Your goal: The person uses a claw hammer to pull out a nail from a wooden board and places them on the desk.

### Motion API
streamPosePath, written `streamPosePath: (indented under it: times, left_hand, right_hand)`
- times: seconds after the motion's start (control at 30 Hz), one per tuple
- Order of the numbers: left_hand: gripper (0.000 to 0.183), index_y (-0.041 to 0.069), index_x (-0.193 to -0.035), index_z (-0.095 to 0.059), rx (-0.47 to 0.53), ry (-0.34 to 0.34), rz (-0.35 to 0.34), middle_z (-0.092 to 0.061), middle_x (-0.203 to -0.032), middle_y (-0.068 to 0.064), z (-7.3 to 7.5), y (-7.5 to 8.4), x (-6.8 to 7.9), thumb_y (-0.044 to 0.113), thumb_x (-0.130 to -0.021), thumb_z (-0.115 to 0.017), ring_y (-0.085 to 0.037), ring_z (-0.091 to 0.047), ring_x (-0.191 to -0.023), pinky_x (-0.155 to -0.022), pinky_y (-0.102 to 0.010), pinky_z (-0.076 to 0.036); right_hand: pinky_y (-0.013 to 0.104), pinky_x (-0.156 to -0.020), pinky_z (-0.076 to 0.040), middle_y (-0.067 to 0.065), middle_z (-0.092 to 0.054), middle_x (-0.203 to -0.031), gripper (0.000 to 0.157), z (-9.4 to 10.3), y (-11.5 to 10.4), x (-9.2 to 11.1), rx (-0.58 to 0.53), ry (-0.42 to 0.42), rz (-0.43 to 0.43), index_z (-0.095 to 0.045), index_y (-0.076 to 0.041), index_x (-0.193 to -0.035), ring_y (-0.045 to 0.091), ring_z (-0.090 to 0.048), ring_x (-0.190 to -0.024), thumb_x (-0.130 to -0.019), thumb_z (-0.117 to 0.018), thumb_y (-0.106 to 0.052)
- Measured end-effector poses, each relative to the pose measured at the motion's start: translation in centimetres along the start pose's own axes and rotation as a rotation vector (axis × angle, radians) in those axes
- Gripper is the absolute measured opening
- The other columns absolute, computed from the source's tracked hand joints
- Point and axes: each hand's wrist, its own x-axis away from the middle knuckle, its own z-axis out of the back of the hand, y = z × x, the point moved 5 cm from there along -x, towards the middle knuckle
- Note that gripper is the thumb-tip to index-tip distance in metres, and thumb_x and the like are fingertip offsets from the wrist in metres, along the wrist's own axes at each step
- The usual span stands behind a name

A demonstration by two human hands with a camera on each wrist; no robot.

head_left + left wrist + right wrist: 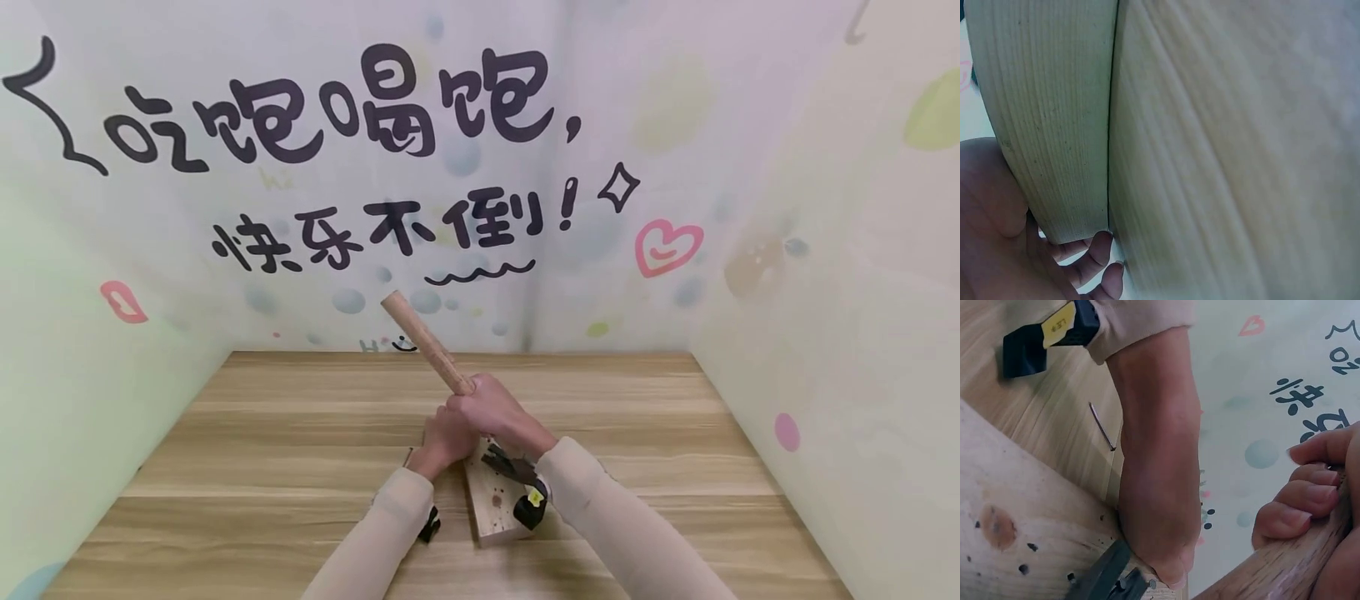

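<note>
My right hand [495, 408] grips the wooden handle of a claw hammer [423, 337], which slants up to the left. In the right wrist view the fingers [1291, 519] wrap round that handle. The hammer's dark claw [1110, 572] is over the wooden block [1029, 506], and small nail-like metal bits show beside it; how it meets them is unclear. My left hand [448, 437] holds the far end of the block [491, 512], just below the right hand. In the left wrist view its fingertips [1100, 250] curl round the block's end.
A loose nail [1102, 428] lies on the wood-grain table [262, 467], left of the block. Dark holes and a knot [999, 527] mark the block's top. A black wrist camera with a yellow label [535, 497] sits by the right sleeve. Printed cloth walls [487, 317] enclose the table.
</note>
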Motion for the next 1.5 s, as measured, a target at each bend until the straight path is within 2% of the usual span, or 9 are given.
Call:
streamPosePath:
  times: [0.1, 0.23, 0.3, 0.4, 0.67, 0.87, 1.3, 1.4, 1.5]
  left_hand:
    - [0.034, -0.003, -0.123, -0.061, 0.015, -0.008, 0.020, -0.066, -0.098, -0.020, -0.4, 0.0, -0.3, 0.016, -0.097, -0.052, -0.038, -0.064, -0.086, -0.068, -0.053, -0.054]
    - [0.040, 0.000, -0.133, -0.057, 0.059, -0.044, 0.066, -0.061, -0.121, -0.018, -0.9, -0.3, -0.5, 0.019, -0.100, -0.046, -0.040, -0.062, -0.099, -0.077, -0.056, -0.052]
    - [0.044, 0.003, -0.140, -0.052, 0.088, -0.061, 0.092, -0.057, -0.132, -0.015, -1.0, -0.4, -0.5, 0.021, -0.101, -0.044, -0.040, -0.060, -0.105, -0.081, -0.057, -0.051]
    - [0.045, 0.005, -0.144, -0.048, 0.092, -0.072, 0.098, -0.054, -0.137, -0.014, -1.2, -0.6, -0.4, 0.020, -0.101, -0.044, -0.040, -0.059, -0.106, -0.081, -0.058, -0.050]
    - [0.045, 0.001, -0.141, -0.049, 0.112, -0.073, 0.107, -0.053, -0.132, -0.019, -1.3, -0.8, -0.6, 0.022, -0.101, -0.041, -0.041, -0.060, -0.105, -0.080, -0.059, -0.050]
    - [0.046, -0.002, -0.140, -0.048, 0.145, -0.074, 0.114, -0.052, -0.133, -0.019, -1.1, -0.8, -0.6, 0.021, -0.100, -0.041, -0.041, -0.059, -0.105, -0.081, -0.058, -0.050]
    - [0.046, 0.000, -0.142, -0.046, 0.131, -0.084, 0.108, -0.047, -0.140, -0.018, -1.3, -0.5, -0.7, 0.019, -0.101, -0.041, -0.042, -0.059, -0.104, -0.078, -0.058, -0.051]
    - [0.044, 0.000, -0.141, -0.049, 0.119, -0.082, 0.097, -0.051, -0.136, -0.021, -1.2, -0.4, -0.7, 0.020, -0.102, -0.041, -0.042, -0.060, -0.104, -0.079, -0.059, -0.052]
    - [0.041, 0.000, -0.134, -0.055, 0.079, -0.086, 0.085, -0.056, -0.123, -0.023, -1.2, -0.3, -0.7, 0.021, -0.103, -0.040, -0.042, -0.061, -0.101, -0.077, -0.058, -0.052]
  right_hand:
    - [0.023, -0.038, -0.030, -0.005, -0.040, -0.051, 0.016, 0.5, 0.1, 0.1, -0.021, 0.017, 0.024, -0.063, -0.002, -0.078, 0.009, -0.035, -0.042, -0.084, -0.062, -0.017]
    - [0.024, -0.039, -0.032, 0.000, -0.048, -0.053, 0.028, 1.1, 0.6, 0.3, -0.072, 0.011, 0.047, -0.070, 0.002, -0.098, 0.010, -0.039, -0.043, -0.086, -0.061, -0.021]
    - [0.024, -0.039, -0.033, 0.003, -0.051, -0.055, 0.031, 1.2, 0.7, 0.4, -0.084, -0.001, 0.071, -0.071, 0.002, -0.102, 0.011, -0.041, -0.043, -0.088, -0.060, -0.022]
    - [0.024, -0.040, -0.033, 0.006, -0.053, -0.057, 0.031, 1.3, 0.7, 0.4, -0.082, -0.010, 0.104, -0.072, 0.001, -0.103, 0.010, -0.041, -0.043, -0.088, -0.059, -0.023]
    - [0.024, -0.039, -0.030, -0.002, -0.049, -0.051, 0.030, 1.2, 0.8, 0.3, -0.079, 0.001, 0.138, -0.072, 0.002, -0.101, 0.009, -0.038, -0.042, -0.087, -0.058, -0.021]
    - [0.024, -0.039, -0.031, -0.003, -0.048, -0.052, 0.030, 1.2, 0.9, 0.3, -0.083, 0.011, 0.145, -0.072, 0.003, -0.099, 0.009, -0.039, -0.043, -0.086, -0.060, -0.021]
    - [0.024, -0.040, -0.029, -0.005, -0.045, -0.052, 0.036, 1.4, 1.0, 0.5, -0.081, 0.033, 0.171, -0.063, 0.011, -0.085, 0.009, -0.037, -0.044, -0.087, -0.061, -0.025]
    - [0.024, -0.040, -0.028, -0.004, -0.046, -0.052, 0.037, 1.7, 1.0, 0.8, -0.079, 0.053, 0.199, -0.062, 0.009, -0.081, 0.009, -0.037, -0.044, -0.088, -0.063, -0.026]
    - [0.025, -0.040, -0.026, -0.004, -0.046, -0.051, 0.036, 2.0, 1.0, 1.1, -0.085, 0.065, 0.222, -0.062, 0.007, -0.079, 0.009, -0.036, -0.043, -0.089, -0.063, -0.027]
